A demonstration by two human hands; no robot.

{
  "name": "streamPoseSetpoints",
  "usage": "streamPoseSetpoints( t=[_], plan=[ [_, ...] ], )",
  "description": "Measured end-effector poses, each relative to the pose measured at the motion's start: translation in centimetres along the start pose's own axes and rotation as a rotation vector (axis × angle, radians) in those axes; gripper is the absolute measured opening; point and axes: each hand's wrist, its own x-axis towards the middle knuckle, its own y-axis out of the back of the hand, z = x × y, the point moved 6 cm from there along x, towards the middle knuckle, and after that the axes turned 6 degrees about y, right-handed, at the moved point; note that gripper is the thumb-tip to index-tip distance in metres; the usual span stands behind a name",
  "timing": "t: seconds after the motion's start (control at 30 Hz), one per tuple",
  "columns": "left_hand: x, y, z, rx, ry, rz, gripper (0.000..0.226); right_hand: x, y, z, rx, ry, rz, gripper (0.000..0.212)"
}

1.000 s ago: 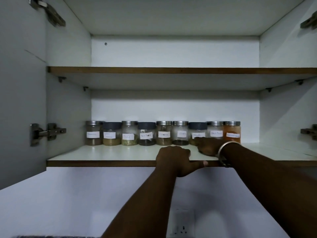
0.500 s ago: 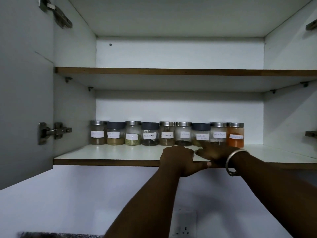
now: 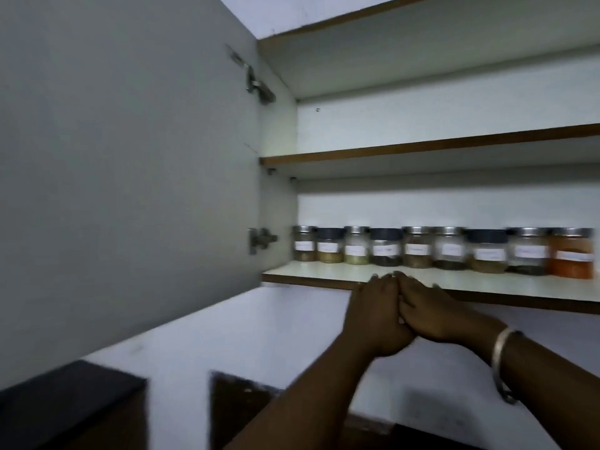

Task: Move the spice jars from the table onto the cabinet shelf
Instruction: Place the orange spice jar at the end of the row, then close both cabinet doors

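Jars (image 3: 441, 251): nine in one row along the back of the lower shelf (image 3: 324, 271), starting at its back left corner and running right, each touching or just beside the next. All upright, lids on, labels facing us; the text is too blurred to read. The orange jar (image 3: 572, 256) ends the row near the picture's right edge, so we cannot tell if more stand past it.

Our left hand (image 3: 373, 315) and right hand (image 3: 435, 315) are pressed together just below the shelf's front edge, fingertips level with it. The fingers are loosely curled against each other and hold nothing. There is a bangle (image 3: 501, 362) on the right wrist. Neither hand touches a jar.

We judge the placing step done for this row, with both hands free. The table is not in view, so we cannot tell whether any jars remain there.

Next move, our read: look down and check the table. If jars are left, bring one up and set it at the right end of the row or in front, where the shelf is bare. If none are left, the open door (image 3: 130, 157) on the left is what's left to deal with.
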Motion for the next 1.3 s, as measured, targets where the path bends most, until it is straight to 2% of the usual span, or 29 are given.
streamPoseSetpoints(
  t=[0.07, 0.2, 0.4, 0.53, 0.63, 0.7, 0.77, 0.83, 0.87, 0.93, 1.03, 1.17, 1.3],
  plan=[
    [-3.4, 4.3, -2.3, 0.078, 0.079, 0.027, 0.077, 0.8, -1.0, -5.9, 0.091, 0.116, 0.051, 0.067],
    [-9.9, 15.5, -5.7, 0.349, 0.182, 0.197, 0.094, 1.3, -1.0, -19.0, 0.369, 0.378, 0.171, 0.074],
    [-20.0, 31.5, -6.0, 0.822, 0.31, 0.461, 0.09, 0.4, 0.7, -36.4, 0.545, 0.758, 0.296, 0.08],
    [-24.5, 37.4, -5.8, 0.988, 0.341, 0.585, 0.087, -0.3, 1.2, -43.1, 0.504, 0.821, 0.379, 0.087],
    [-27.1, 40.3, -8.0, 0.83, 0.407, 0.696, 0.093, -0.7, 1.0, -46.2, 0.505, 0.799, 0.473, 0.096],
    [-28.3, 41.1, -10.6, 0.534, 0.522, 0.687, 0.094, -0.4, 0.6, -47.3, 0.507, 0.758, 0.519, 0.1],
    [-28.5, 40.4, -13.1, 0.128, 0.575, 0.627, 0.088, 0.4, -0.1, -47.7, 0.493, 0.707, 0.537, 0.101],
    [-27.7, 38.9, -14.3, -0.241, 0.564, 0.541, 0.07, 1.1, -0.6, -47.6, 0.489, 0.663, 0.534, 0.102],
    [-27.1, 38.1, -14.4, -0.327, 0.536, 0.513, 0.059, 1.4, -0.8, -47.3, 0.497, 0.647, 0.528, 0.102],
    [-26.6, 37.3, -13.8, -0.343, 0.498, 0.529, 0.048, 1.8, -1.2, -47.1, 0.534, 0.637, 0.495, 0.102],
    [-26.4, 36.3, -12.5, -0.373, 0.454, 0.579, 0.048, 1.4, -1.1, -46.5, 0.601, 0.668, 0.459, 0.1],
    [-26.0, 34.8, -8.3, -0.339, 0.297, 0.642, 0.046, -1.2, -0.1, -44.2, 0.726, 0.68, 0.537, 0.098],
    [-23.8, 31.2, -4.1, -0.401, 0.102, 0.641, 0.047, -4.6, 1.6, -38.9, 0.934, 0.676, 0.656, 0.095]
  ],
)
